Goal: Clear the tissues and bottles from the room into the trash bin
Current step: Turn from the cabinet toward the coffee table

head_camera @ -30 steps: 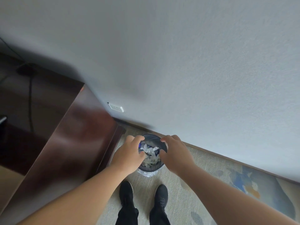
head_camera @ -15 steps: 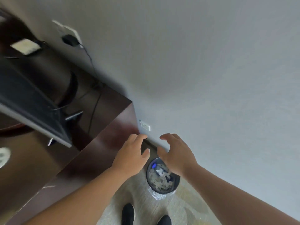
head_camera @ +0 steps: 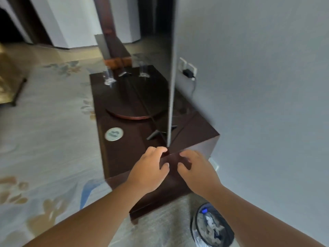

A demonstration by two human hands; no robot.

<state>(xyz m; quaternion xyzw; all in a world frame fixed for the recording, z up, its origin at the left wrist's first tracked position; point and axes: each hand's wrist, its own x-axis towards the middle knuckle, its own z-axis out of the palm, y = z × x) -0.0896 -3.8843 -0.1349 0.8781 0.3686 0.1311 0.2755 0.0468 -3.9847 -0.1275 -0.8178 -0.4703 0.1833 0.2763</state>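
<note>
Trash bin (head_camera: 211, 227) sits on the carpet at 5 o'clock in frame, round, dark rim, clear liner, against the grey wall (head_camera: 258, 86). Inside: crumpled white tissues (head_camera: 212, 228) and a bottle with a blue cap (head_camera: 204, 210) at the bin's 11 o'clock. Right forearm crosses over the bin's right edge.

Both hands float in frame centre, above the near end of the dark wood TV cabinet (head_camera: 128, 150), holding nothing. Left hand (head_camera: 148, 171) at 6 o'clock of the TV edge, fingers loosely curled and slightly apart, thumb out toward the right hand. Right hand (head_camera: 196, 171) just beside it at 3 o'clock, fingers likewise curled and spread, empty. Hands near each other, not touching.

Flat-screen TV (head_camera: 170, 82) stands edge-on on the cabinet, running toward 12 o'clock, black feet on the top. Round white coaster (head_camera: 114, 134) at 10 o'clock of the hands. Two clear glasses (head_camera: 109, 77) at the cabinet's far end, blurred. Wall socket with black plug (head_camera: 188, 73) at 1 o'clock. Patterned pale carpet (head_camera: 44, 139) fills the left side.
</note>
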